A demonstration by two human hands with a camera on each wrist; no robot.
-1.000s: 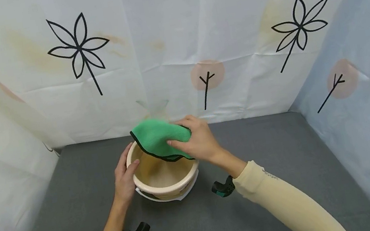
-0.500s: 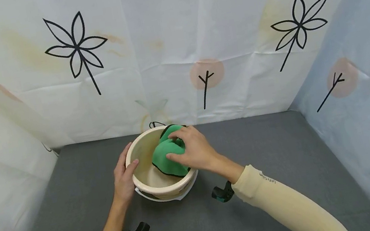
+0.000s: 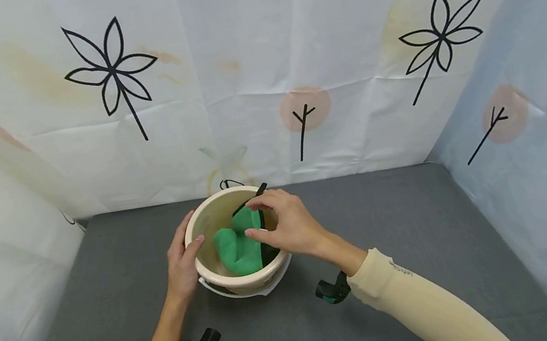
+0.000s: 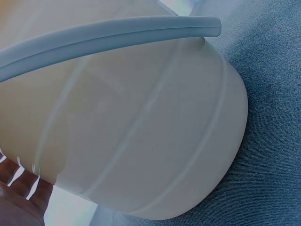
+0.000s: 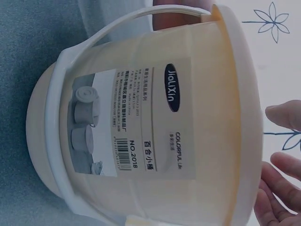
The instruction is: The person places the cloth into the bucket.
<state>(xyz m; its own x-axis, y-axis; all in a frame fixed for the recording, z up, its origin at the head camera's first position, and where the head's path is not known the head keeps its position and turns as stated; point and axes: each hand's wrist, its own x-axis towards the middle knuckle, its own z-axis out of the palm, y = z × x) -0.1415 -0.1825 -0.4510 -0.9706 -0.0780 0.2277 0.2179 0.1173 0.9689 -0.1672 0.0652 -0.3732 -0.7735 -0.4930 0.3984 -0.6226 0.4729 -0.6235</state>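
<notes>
A cream plastic bucket (image 3: 245, 280) stands upright on the grey table. My left hand (image 3: 182, 265) holds its left side, thumb over the rim and fingers along the outer wall. Inside the bucket lies a crumpled green cloth (image 3: 241, 252) with black edging, one corner rising near the back rim. Over the right rim, my right hand (image 3: 290, 223) hovers with thumb and fingers spread apart; no cloth shows between them in the right wrist view. The bucket's pale carrying handle (image 5: 54, 127) hangs down at the front, beside a printed label (image 5: 131, 122).
The dark grey table (image 3: 381, 297) reaches back to a white patterned fabric backdrop (image 3: 245, 66) right behind the bucket. Fabric also borders both sides. A black wrist device (image 3: 333, 290) sits at each wrist.
The right hand has lowered the green cloth from above the rim into the bucket and let it go. The cloth has slumped leftward inside. The left hand stays on the bucket.
</notes>
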